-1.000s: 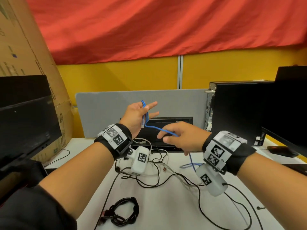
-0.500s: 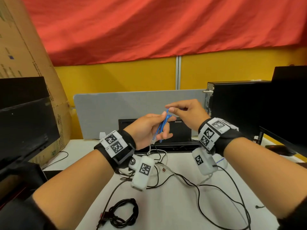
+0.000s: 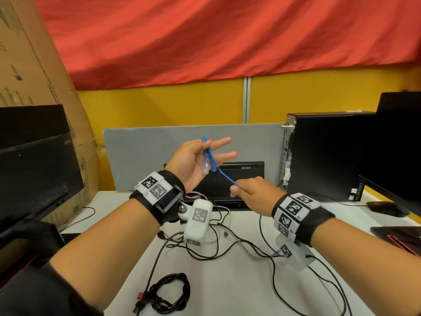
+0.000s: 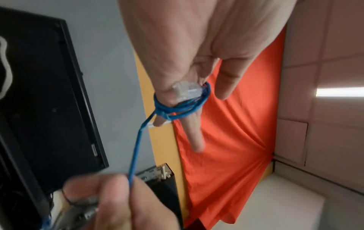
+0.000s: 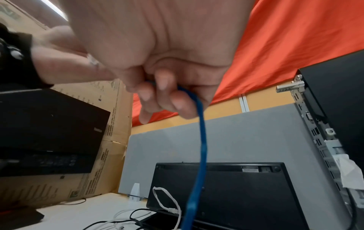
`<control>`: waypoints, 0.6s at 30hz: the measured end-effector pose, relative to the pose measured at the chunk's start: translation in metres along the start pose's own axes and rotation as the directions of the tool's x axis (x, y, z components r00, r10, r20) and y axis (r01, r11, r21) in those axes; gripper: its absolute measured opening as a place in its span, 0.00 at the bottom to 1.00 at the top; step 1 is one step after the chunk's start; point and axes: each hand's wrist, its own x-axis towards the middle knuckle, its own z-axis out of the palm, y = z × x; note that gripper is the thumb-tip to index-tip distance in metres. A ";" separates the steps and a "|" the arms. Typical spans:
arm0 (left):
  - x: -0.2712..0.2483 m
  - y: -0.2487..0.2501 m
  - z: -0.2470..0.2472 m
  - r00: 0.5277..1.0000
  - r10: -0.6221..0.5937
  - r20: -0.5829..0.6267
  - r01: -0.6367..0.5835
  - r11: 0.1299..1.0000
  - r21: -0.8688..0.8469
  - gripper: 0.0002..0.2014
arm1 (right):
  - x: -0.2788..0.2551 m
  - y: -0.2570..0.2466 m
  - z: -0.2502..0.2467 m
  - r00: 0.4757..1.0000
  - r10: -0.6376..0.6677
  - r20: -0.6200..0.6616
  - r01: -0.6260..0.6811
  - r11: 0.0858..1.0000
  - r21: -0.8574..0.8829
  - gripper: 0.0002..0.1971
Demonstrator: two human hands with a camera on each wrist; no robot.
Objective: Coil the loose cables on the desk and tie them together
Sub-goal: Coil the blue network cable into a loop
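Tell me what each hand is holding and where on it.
Both hold the blue cable: plug end looped round fingers of the left hand, right hand pinching the strand leading off.

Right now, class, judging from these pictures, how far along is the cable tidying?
Done: one black cable lies coiled near the desk edge. In hand: the blue cable loops round the left hand's fingers while the right hand pinches its slack. Left: the loose cables behind, then tying.
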 end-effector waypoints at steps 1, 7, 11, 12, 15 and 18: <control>0.001 -0.001 -0.002 0.999 0.006 -0.044 -0.005 1.000 0.023 0.03 | -0.002 -0.001 -0.002 0.999 -0.036 0.003 0.036 0.999 -0.040 0.16; 0.004 -0.015 0.003 0.984 0.012 -0.175 0.037 0.961 0.275 0.14 | -0.003 -0.015 -0.021 0.943 -0.329 -0.059 0.288 0.889 -0.355 0.13; 0.004 -0.020 0.012 0.983 -0.131 -0.126 0.176 0.865 0.470 0.08 | 0.005 -0.024 -0.040 0.913 -0.383 -0.139 0.337 0.901 -0.272 0.05; 0.003 -0.021 0.013 0.980 -0.173 -0.101 0.200 0.849 0.489 0.10 | 0.007 -0.023 -0.047 0.911 -0.377 -0.165 0.338 0.914 -0.224 0.05; -0.001 -0.022 0.012 0.942 -0.334 0.005 0.277 0.790 0.547 0.19 | 0.015 -0.018 -0.059 0.906 -0.343 -0.249 0.338 0.939 -0.067 0.09; -0.006 -0.017 0.010 0.908 -0.410 0.085 0.300 0.778 0.552 0.22 | 0.020 -0.014 -0.059 0.888 -0.320 -0.329 0.345 0.938 0.019 0.09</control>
